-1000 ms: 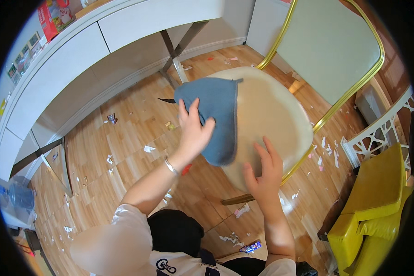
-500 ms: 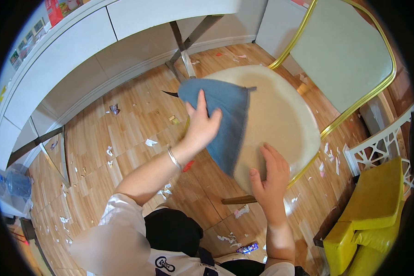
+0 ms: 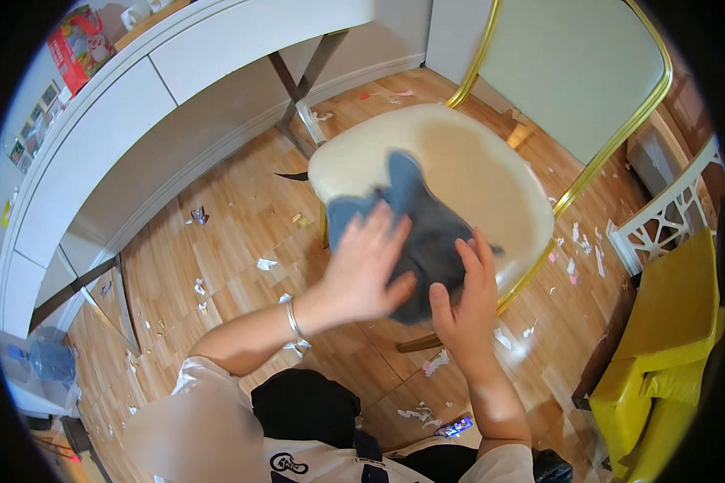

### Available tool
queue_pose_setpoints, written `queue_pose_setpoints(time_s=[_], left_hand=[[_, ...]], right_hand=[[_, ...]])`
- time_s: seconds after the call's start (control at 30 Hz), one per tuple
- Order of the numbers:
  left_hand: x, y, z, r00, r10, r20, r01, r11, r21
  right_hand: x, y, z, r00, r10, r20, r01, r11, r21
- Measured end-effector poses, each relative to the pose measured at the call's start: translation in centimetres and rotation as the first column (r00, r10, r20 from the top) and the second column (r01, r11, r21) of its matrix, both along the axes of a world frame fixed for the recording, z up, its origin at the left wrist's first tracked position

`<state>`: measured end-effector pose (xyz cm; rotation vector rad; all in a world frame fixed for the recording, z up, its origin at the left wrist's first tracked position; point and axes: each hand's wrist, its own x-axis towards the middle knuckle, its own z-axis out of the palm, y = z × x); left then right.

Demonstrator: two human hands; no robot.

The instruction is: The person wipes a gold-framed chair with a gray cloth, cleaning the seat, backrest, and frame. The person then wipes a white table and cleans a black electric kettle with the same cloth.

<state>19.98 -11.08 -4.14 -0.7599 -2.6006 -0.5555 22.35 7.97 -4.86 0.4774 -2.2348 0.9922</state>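
A blue-grey cloth piece lies bunched over the near left of a cream chair seat. Its darker side faces up, with lighter blue at the far tip and left edge. My left hand, somewhat smeared by motion and with a bangle at the wrist, is spread over the cloth's left part. At the cloth's right edge is my right hand, thumb and fingers apart. Whether its fingertips press on the cloth, I cannot tell. A dark pointed strip sticks out beside the seat's left edge.
The chair's gold-framed backrest rises at the far right. A white desk with drawers curves along the far left, on crossed metal legs. Paper scraps litter the wooden floor. A yellow padded seat stands at the right.
The cloth has gone from lying spread flat, blue side up, to bunched with its dark side showing. My left hand has shifted nearer and right. The right hand now meets the cloth's edge.
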Motion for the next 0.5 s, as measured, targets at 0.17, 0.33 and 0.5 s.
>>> queue_pose_setpoints(time_s=[0.17,0.33,0.5], left_hand=[[4.3,3.4,-1.2,0.912,-0.41,-0.007,0.405,0.902,-0.151],[0.1,0.4,1.9,0.96,-0.27,0.071,0.279,0.946,-0.166],[-1.6,1.9,2.4,0.995,-0.084,0.046,0.091,0.977,-0.192]], right_hand=[[0.1,1.5,-0.1,0.996,0.089,-0.024,-0.089,0.996,0.008],[1.1,3.5,0.0,0.994,0.044,0.096,-0.057,0.989,0.14],[0.5,5.0,0.0,0.996,-0.069,0.059,0.053,0.97,0.237]])
